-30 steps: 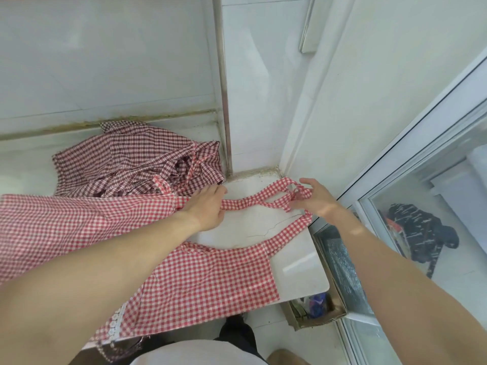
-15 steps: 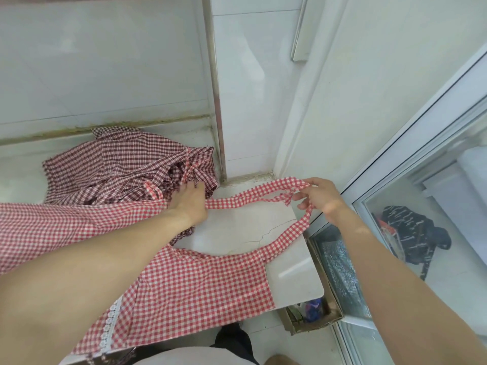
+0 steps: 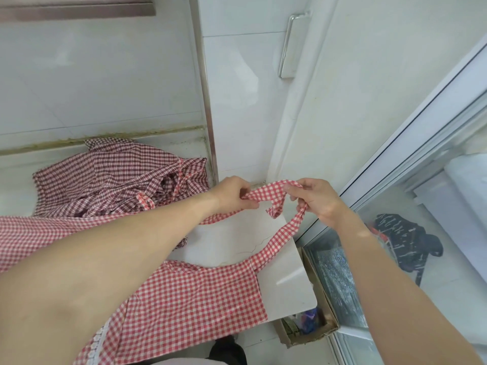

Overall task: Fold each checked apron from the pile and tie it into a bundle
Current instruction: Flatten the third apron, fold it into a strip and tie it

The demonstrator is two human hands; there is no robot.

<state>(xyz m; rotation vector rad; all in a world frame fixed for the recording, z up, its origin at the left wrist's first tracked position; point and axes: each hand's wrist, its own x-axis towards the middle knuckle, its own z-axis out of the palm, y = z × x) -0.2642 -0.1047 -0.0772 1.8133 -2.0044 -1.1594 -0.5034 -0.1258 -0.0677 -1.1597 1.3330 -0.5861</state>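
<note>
White tile walls and a pale stone counter (image 3: pixel 232 243) with a hairline crack frame the work, and the hands meet just above the counter's far corner. Left hand (image 3: pixel 232 193) pinches one part of the neck strap (image 3: pixel 268 194) between thumb and curled fingers; right hand (image 3: pixel 315 198), close beside it, grips the same red-and-white checked band where it loops over, with a short doubled length hanging between the two. From the right hand the strap runs down and toward the person to the bib of the red checked apron (image 3: pixel 195 293), which lies spread flat on the counter below both forearms and reaches off under the left arm; a strip of white lace trim shows at its near edge. Beyond the left hand, against the back wall, sits the pile (image 3: pixel 113 180) of darker checked aprons, crumpled and apparently not yet folded. To the right of the right hand stands a glass door (image 3: pixel 432 196), and below that hand, off the counter's edge, an open cardboard box (image 3: pixel 313 325). By my reading, the step in hand is gathering the strap before the folding proper. The next move likely calls for laying the strap back onto the bib so it stays inside the fold, keeping the cloth flat.
</note>
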